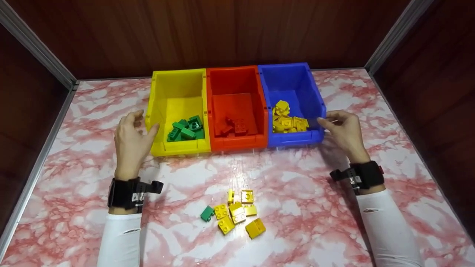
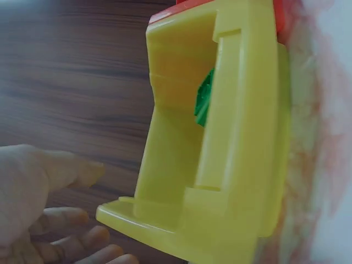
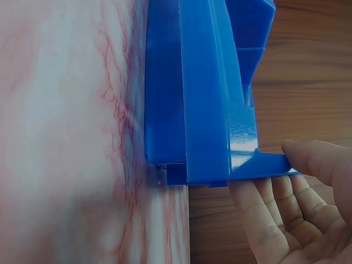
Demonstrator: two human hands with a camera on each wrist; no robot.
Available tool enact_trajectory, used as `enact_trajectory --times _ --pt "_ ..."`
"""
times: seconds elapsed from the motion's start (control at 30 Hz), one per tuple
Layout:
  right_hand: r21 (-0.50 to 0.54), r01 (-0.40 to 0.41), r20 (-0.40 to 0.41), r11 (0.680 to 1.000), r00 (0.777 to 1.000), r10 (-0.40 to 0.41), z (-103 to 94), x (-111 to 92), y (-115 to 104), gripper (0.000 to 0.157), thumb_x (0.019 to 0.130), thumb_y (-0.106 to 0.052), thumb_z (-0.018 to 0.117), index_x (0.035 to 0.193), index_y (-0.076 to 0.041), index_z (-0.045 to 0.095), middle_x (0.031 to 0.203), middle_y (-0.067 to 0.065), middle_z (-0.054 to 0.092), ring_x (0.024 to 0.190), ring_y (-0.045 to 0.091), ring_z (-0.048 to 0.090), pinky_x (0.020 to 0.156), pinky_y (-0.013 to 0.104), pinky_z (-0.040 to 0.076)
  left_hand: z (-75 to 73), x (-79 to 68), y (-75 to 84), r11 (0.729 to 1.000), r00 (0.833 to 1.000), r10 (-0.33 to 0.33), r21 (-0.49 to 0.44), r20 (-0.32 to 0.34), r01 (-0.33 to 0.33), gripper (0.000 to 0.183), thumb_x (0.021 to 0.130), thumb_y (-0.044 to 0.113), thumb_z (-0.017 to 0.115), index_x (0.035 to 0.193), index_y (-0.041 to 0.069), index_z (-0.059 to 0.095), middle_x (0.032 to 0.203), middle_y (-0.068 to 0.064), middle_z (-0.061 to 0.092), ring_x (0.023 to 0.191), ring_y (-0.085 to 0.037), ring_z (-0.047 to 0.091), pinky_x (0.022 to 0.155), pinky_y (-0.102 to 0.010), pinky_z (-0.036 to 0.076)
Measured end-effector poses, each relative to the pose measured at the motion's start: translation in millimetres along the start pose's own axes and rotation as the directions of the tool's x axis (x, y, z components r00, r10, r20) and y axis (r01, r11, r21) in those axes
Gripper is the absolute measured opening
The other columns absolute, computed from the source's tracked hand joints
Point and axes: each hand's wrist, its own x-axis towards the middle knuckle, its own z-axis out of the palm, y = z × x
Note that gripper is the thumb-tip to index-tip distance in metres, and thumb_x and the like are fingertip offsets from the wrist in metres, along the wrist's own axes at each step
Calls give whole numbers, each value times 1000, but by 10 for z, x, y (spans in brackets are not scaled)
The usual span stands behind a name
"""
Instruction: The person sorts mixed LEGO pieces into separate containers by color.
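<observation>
The left hand (image 1: 130,142) rests with relaxed, open fingers against the outer wall of the yellow plastic bin (image 1: 177,87) of green bricks, while the right hand (image 1: 343,131) pinches the blue plastic bin's (image 1: 297,79) side rim. The red plastic bin (image 1: 234,83) sits between them. Judging by this, the row is being steadied or squared; shifting it would call for even pressure from both hands.

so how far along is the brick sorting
Partly done: green bricks lie in the yellow bin, red ones in the red bin, yellow ones in the blue bin. In hand: left hand and right hand flank the bins. Left: loose pile on the table.
</observation>
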Motion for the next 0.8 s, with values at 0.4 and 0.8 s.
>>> enact_trajectory --times 0.4,0.8 --pt "28 30 -12 999 999 -29 20 0 -14 32 94 -22 80 112 5 76 76 -27 67 75 -2 64 66 13 51 90 -26 -133 994 993 -96 -52 -69 92 37 93 11 76 126 -4 69 115 -23 76 97 -35 76 69 0 42" --pt "-36 41 -83 998 996 -44 -8 -63 -121 45 94 -26 79 131 -3 68 109 1 74 90 3 64 75 12 54 83 -19 -161 995 994 -103 -17 -47 102 29 95 14 76 117 -4 72 115 -22 78 102 -35 75 68 -6 41"
